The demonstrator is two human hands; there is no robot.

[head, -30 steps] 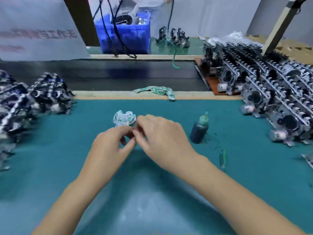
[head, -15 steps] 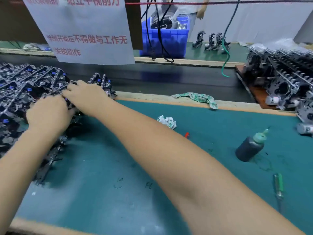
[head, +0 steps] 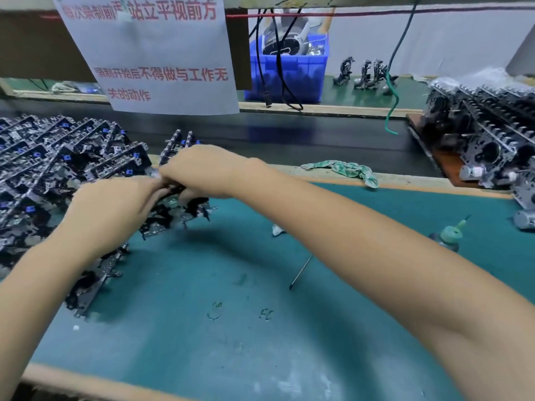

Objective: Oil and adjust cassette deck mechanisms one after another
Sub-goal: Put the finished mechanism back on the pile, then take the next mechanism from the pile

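Note:
A cassette deck mechanism point(head: 176, 211), black plastic on a metal plate, is lifted just above the green mat point(head: 231, 328) beside the left-hand pile of mechanisms point(head: 52, 169). My left hand point(head: 115, 209) grips its near left side. My right hand point(head: 205, 172) reaches across and holds its top edge with curled fingers. The dark oil bottle point(head: 447, 234) with a green nozzle stands on the mat at the right. A thin metal tool point(head: 301, 272) lies on the mat below my right forearm.
A second batch of mechanisms point(head: 492, 140) is stacked on a board at the right. A green rag point(head: 344, 168) lies on the mat's far edge, with a crumpled wipe point(head: 278, 229) nearer. A paper notice point(head: 156, 53) hangs above; a blue bin point(head: 289, 73) sits behind.
Both hands left the middle of the mat, reached into the left pile and have now pulled one mechanism out and up from it. The view swung left.

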